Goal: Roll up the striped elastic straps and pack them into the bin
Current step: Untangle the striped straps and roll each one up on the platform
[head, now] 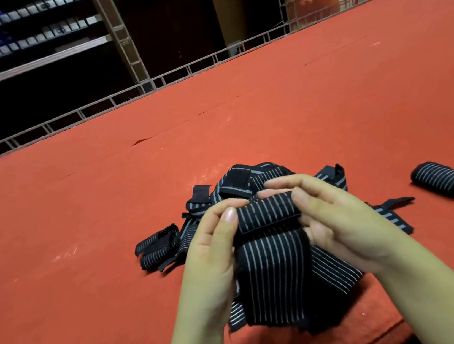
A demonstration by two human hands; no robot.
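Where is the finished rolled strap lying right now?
In the head view, the rolled strap lies alone on the red table at far right, apart from the strap pile and beyond the right hand.

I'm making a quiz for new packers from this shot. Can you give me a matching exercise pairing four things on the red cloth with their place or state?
Things:
1. strap in both hands
2. finished roll
3. loose pile
4. small bundle

States:
A. lies alone at the far right
B. tangled, behind the hands
C. partly rolled at the top, tail hanging down
D. lies left of the hands on the cloth

Pairs: 1-C, 2-A, 3-B, 4-D
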